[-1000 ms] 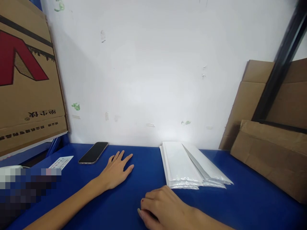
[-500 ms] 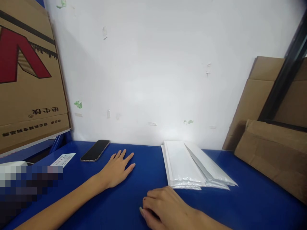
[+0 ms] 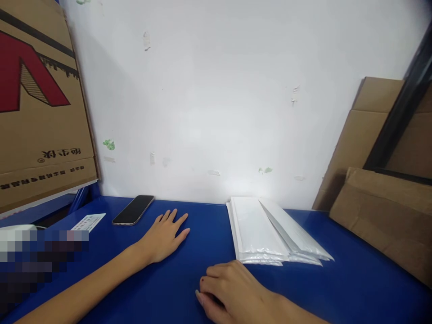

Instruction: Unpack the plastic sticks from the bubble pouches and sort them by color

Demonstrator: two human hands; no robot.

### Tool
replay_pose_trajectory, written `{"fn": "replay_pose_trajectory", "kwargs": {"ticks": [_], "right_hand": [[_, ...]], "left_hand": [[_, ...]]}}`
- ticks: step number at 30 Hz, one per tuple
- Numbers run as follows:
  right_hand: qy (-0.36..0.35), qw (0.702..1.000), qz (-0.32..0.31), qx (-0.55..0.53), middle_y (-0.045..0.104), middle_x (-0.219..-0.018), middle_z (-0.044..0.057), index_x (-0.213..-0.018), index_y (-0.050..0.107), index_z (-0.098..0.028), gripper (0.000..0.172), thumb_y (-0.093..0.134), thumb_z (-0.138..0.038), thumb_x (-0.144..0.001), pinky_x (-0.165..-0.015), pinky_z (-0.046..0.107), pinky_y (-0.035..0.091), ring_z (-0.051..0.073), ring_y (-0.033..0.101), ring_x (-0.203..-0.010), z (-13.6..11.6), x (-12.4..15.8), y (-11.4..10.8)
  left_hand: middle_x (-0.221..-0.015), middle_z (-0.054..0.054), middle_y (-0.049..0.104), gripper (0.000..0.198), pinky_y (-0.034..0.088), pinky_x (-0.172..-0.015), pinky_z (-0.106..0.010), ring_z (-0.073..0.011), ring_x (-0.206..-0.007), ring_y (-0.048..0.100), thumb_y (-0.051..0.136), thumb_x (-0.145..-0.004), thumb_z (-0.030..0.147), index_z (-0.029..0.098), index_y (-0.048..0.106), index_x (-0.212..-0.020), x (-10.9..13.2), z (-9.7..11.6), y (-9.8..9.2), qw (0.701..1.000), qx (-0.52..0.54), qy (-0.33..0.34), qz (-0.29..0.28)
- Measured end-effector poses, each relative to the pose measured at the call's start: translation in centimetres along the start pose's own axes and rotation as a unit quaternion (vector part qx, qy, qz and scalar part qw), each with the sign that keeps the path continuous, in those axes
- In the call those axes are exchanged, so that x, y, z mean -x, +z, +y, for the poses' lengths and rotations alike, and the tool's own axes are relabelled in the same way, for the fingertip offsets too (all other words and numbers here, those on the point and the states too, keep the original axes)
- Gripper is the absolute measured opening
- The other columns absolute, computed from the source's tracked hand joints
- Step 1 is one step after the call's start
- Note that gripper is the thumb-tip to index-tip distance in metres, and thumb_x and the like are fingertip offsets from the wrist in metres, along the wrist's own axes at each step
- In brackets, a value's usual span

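Note:
My left hand (image 3: 164,237) lies flat on the blue table (image 3: 351,288) with fingers stretched out, holding nothing. A dark phone (image 3: 133,209) lies face up just to its left, near the wall. My right hand (image 3: 232,290) rests on the table close to me with its fingers curled under; nothing shows in them. Its knuckles sit just short of the near end of a stack of white padded envelopes (image 3: 259,229), which lies against the wall to the right of centre.
A large cardboard box (image 3: 37,112) with red print stands at the left. Flat brown cardboard (image 3: 381,216) and a black post (image 3: 398,112) lean at the right. A small white card (image 3: 88,222) lies left of the phone. The white wall (image 3: 216,90) closes the back.
Both hands stay where they were. Only the view has shifted slightly.

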State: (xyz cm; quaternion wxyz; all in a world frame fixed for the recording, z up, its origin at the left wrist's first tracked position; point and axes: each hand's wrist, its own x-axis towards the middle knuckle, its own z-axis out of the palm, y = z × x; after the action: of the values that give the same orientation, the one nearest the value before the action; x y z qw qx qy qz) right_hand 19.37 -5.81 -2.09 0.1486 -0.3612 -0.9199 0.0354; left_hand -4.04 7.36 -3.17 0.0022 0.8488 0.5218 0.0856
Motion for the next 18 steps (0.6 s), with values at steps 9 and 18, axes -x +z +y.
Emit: {"fn": "replay_pose_trajectory", "kwargs": {"ticks": [9,18], "right_hand": [[0.000,1.000,0.001,0.003,0.061,-0.074,-0.003,-0.077,0.057,-0.021,0.025,0.050,-0.029,-0.100,-0.058,0.027,0.030,0.010,0.052,-0.062,-0.05,-0.08,-0.24],[0.007,1.000,-0.006,-0.002,0.065,-0.077,-0.002,-0.081,0.060,-0.021,0.025,0.049,-0.031,-0.102,-0.059,0.027,0.032,0.011,0.055,-0.063,-0.02,-0.09,-0.22]], "left_hand": [[-0.165,-0.016,0.034,0.067,0.028,-0.119,-0.059,-0.0426,-0.152,0.028,0.034,-0.103,0.062,0.027,0.039,-0.159,-0.03,-0.03,0.10,1.000,0.000,-0.002,0.002],[-0.164,-0.019,0.033,0.067,0.028,-0.119,-0.060,-0.0434,-0.151,0.030,0.034,-0.103,0.061,0.025,0.039,-0.159,0.11,0.22,-0.22,1.000,-0.006,0.000,-0.003]]}}
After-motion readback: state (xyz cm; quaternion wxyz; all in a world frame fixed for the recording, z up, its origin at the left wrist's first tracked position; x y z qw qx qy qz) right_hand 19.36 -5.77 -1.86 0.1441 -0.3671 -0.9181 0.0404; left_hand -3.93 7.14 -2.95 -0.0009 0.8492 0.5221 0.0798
